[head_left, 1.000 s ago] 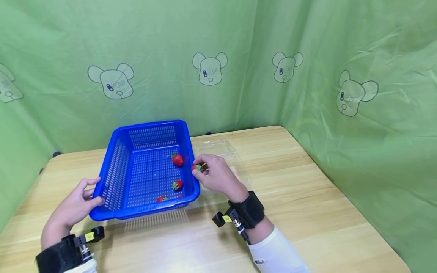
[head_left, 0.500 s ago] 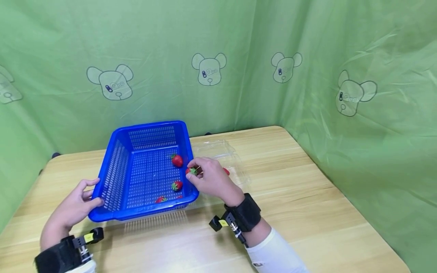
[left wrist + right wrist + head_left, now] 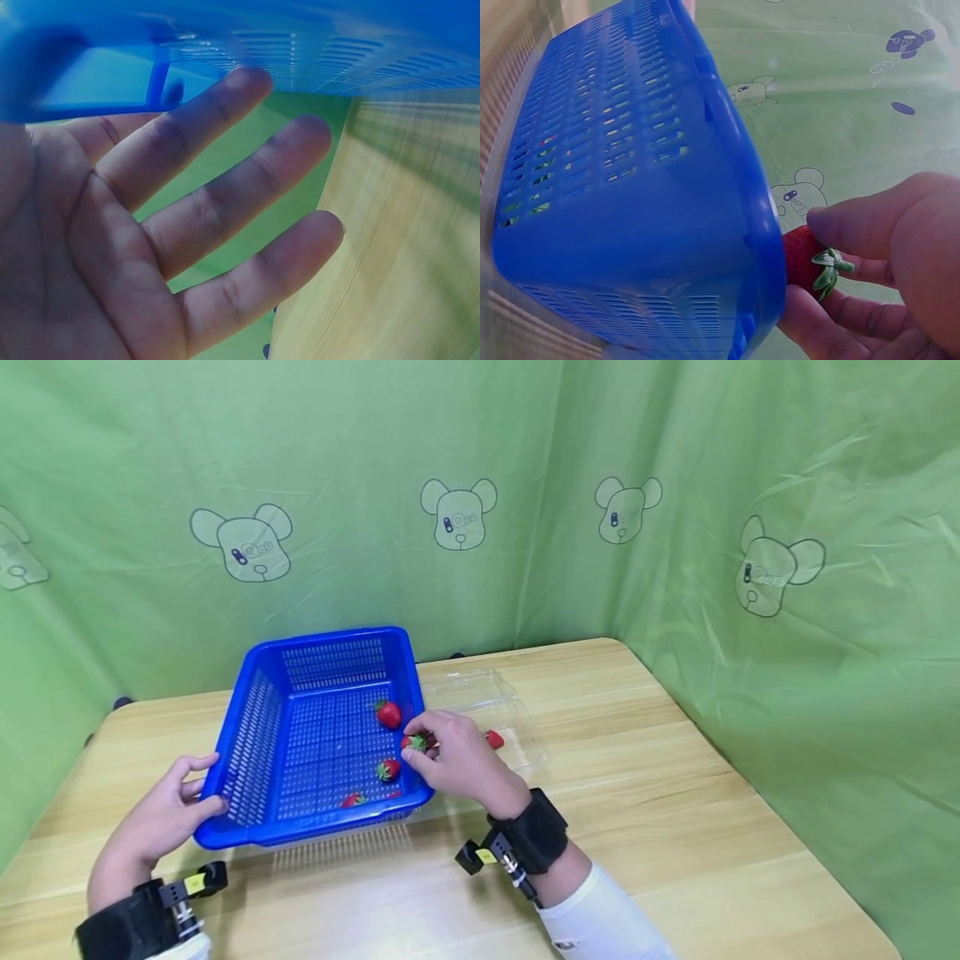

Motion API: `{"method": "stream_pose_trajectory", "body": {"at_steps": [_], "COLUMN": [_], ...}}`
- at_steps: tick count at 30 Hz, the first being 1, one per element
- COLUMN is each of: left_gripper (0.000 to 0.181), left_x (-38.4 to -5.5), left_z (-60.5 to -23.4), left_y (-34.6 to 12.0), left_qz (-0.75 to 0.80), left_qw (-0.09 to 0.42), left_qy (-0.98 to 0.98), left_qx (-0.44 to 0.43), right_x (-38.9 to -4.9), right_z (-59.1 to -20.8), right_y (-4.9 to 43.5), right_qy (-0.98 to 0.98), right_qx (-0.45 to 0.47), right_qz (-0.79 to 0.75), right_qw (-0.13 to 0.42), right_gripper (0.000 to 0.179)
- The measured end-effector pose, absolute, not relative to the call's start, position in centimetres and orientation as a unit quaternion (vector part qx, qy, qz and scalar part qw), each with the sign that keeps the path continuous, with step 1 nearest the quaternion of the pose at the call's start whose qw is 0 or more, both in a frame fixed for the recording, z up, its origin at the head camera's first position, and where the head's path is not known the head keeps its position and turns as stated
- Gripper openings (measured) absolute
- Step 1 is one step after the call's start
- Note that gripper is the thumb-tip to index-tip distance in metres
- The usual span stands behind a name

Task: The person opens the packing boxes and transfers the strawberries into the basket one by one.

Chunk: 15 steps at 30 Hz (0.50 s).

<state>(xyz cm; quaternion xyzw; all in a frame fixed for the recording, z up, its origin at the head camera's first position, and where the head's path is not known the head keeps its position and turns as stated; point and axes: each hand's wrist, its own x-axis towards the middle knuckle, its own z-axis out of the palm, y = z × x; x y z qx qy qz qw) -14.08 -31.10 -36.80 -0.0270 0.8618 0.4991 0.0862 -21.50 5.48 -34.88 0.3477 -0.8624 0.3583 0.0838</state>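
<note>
Right hand (image 3: pixel 468 764): pinching a strawberry (image 3: pixel 801 259) between thumb and fingers, at the basket's right rim.
Left hand (image 3: pixel 157 814): gripping the blue basket (image 3: pixel 322 638) by its left rim (the lower fingers are lying apart, nearly straight).
Other strawberries (image 3: pixel 388 714): resting inside the basket, toward its right side.
Clear container (image 3: pixel 531 739): sitting beside the basket.

White sleeves (image 3: pixel 603 917), black wrist straps (image 3: pixel 538 831), yellow labels (image 3: pixel 487 856)
</note>
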Motion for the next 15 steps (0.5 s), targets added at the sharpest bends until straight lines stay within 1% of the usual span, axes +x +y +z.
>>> {"method": "stream_pose_trajectory", "body": {"at_steps": [15], "left_gripper": [0.065], "left_x": [-14.05], "left_z": [-36.83], "left_y": [-31.15], "left_qz": [0.500], "left_qw": [0.086], "left_qy": [0.862], "left_qx": [-0.021], "right_x": [-21.07], "right_z": [-34.97], "right_y": [5.05], "right_qy": [-0.866], "right_qx": [0.353], "right_qz": [0.345], "right_qw": [0.080], "right_gripper": [0.018]}}
